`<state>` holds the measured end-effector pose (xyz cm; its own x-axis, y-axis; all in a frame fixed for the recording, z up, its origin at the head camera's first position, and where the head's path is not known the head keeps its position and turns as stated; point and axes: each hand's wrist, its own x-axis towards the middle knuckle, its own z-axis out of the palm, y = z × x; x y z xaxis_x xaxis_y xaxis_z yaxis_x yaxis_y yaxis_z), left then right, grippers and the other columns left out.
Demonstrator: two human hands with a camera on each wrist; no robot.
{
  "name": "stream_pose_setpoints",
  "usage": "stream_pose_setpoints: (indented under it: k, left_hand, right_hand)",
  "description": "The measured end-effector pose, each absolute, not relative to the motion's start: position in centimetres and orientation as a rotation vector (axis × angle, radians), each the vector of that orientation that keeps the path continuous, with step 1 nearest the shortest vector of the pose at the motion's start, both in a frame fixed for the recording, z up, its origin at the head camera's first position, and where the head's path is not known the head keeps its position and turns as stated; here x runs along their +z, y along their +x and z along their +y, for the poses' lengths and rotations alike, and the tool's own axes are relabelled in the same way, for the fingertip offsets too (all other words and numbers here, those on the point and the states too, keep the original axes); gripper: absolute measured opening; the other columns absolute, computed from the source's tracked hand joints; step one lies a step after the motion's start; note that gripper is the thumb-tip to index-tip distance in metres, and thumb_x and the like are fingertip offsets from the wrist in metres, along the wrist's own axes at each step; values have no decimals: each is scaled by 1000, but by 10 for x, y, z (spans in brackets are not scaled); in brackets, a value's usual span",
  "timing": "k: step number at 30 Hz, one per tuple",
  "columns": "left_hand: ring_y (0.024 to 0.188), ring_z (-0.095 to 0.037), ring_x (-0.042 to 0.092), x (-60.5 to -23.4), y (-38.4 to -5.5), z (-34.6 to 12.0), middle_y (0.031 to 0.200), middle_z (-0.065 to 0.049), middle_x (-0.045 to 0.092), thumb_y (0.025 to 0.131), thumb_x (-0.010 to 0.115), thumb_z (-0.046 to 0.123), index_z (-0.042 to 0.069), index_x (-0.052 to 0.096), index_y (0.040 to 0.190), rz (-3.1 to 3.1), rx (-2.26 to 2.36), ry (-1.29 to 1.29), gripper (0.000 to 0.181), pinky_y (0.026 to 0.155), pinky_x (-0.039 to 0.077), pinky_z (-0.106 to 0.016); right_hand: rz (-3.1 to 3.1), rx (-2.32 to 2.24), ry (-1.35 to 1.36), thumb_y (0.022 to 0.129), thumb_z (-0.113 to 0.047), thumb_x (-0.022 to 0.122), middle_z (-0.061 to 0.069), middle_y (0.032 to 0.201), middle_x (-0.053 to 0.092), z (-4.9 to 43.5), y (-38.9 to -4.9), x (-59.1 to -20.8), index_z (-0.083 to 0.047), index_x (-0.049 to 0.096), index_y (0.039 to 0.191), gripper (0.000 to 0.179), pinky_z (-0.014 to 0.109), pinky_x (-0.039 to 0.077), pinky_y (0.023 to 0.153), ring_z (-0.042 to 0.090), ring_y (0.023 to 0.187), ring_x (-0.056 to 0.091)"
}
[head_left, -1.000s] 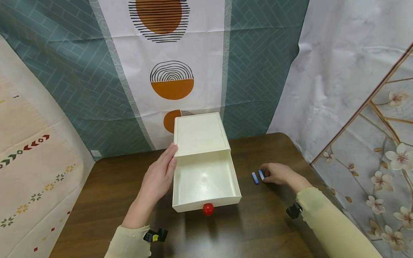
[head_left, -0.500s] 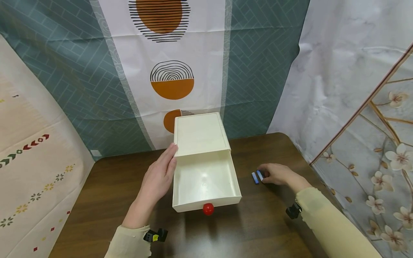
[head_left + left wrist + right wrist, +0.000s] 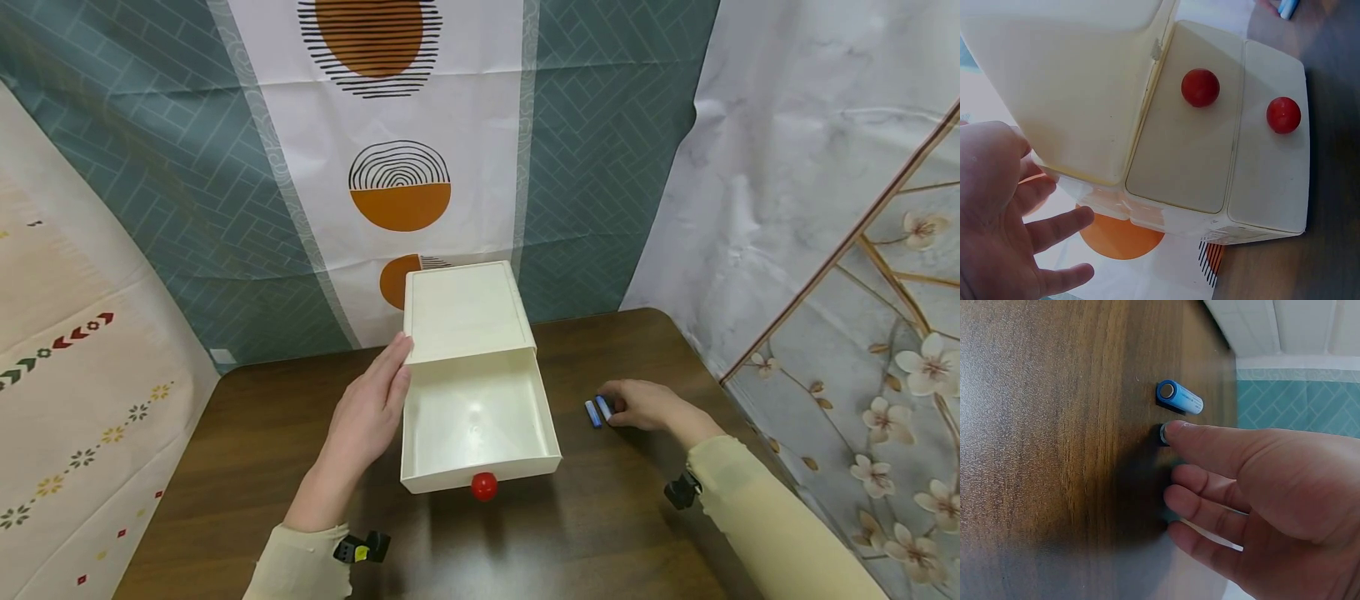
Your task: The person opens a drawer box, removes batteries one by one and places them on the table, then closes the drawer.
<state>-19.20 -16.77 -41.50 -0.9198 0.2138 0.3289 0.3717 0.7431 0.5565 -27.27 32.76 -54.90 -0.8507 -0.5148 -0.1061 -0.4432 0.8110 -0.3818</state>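
Right grip point(image 3: 648, 405) pinches a blue-and-white battery point(image 3: 603, 407) lying on the dark wood-grain tabletop point(image 3: 240, 450).
Its thumb point(image 3: 1210, 444) covers one end of that battery, while the other visible fingers curve loosely; a second battery point(image 3: 593, 414) lies just beside, to the left. Left grip point(image 3: 367, 408) is unclenched, fingers extended against the left side of a cream drawer cabinet point(image 3: 468, 312), which stands between the hands, with both batteries off to its right. Its top drawer point(image 3: 480, 417) is pulled out toward the person, a round red knob point(image 3: 483, 486) on the front; beneath, two lower drawers point(image 3: 1179, 144) with matching knobs are pushed in. Behind hangs a teal-and-white patterned cloth point(image 3: 600, 167).
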Motion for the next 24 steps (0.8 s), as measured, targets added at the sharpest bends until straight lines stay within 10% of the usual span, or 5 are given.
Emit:
stream_pose_setpoints:
  k: [17,24]
  left_hand:
    - [157,-37,45,-414,-191,-168,178,-1,36,120,48,29,15,45,171,-2704,-946,-456,52,123,40,-63]
    - [157,-37,44,-413,-191,-168,177,-2,37,121,47,29,14,45,170,-2704,-949,-471,52,125,38,-62]
  right_hand:
    - [2751,-555,-621,93,-27,89,-1,94,69,306,-250,-508,-7,69,141,55,45,56,75,17,86,64]
    - [2811,-515,-726,96,-35,88,-1,96,68,329,-274,-554,-12,67,143,57,43,53,70,16,85,63]
